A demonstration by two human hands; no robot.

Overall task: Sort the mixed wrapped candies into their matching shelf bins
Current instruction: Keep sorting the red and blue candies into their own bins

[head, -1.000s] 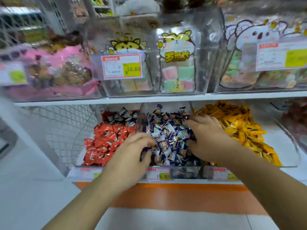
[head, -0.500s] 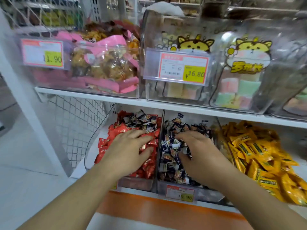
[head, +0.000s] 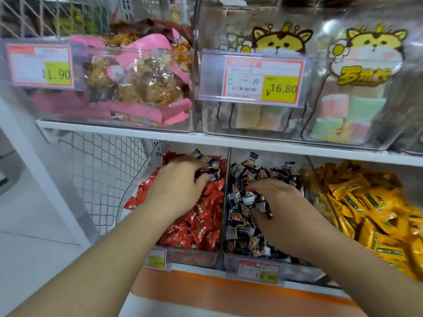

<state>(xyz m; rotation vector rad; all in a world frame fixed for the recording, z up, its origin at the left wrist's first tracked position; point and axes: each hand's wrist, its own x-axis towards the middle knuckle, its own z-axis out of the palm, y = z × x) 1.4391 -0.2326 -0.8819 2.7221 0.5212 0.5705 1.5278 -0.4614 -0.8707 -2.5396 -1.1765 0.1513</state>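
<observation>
Reaching to the far end of the red-candy bin [head: 201, 259], the left hand [head: 180, 191] curls its fingers onto stray dark-wrapped candies [head: 211, 164] at its fingertips; their matching bin [head: 258, 264] lies immediately right, where the right hand [head: 281, 213] rests, fingers loosely bent, apparently holding nothing.

Two bare hands: left hand [head: 180, 191], right hand [head: 278, 209]. Three clear plastic lower-shelf bins: red wrapped candies [head: 201, 220], dark blue-and-white wrapped candies [head: 242, 225], yellow wrapped candies [head: 370, 211], each too many to count. Four visible orange-bordered price tags: [head: 41, 66], [head: 263, 80], [head: 156, 259], [head: 258, 271].
</observation>
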